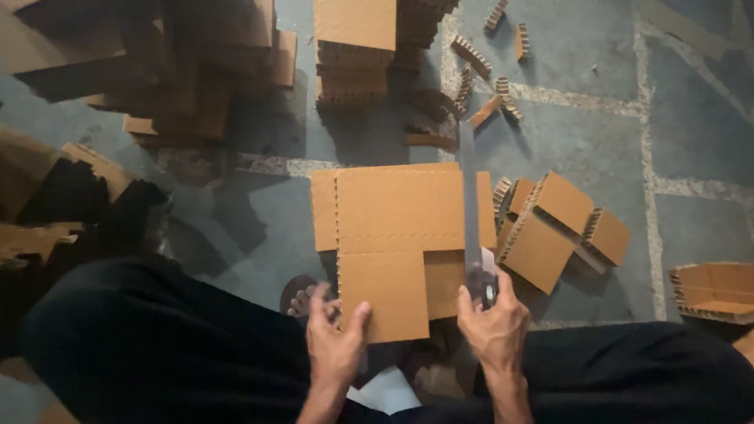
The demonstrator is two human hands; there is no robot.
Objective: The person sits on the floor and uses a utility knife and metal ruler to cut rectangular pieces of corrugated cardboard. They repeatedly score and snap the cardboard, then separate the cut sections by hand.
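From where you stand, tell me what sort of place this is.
Probably a small cardboard-cutting workshop, worked on the floor. Stacks of cut brown corrugated cardboard stand on the grey stone-slab floor, and the right hand holds a long flat metal blade over a brown cardboard sheet.

Bare floor [581, 133] beyond; cardboard stacks [353, 55] perhaps crowding left.
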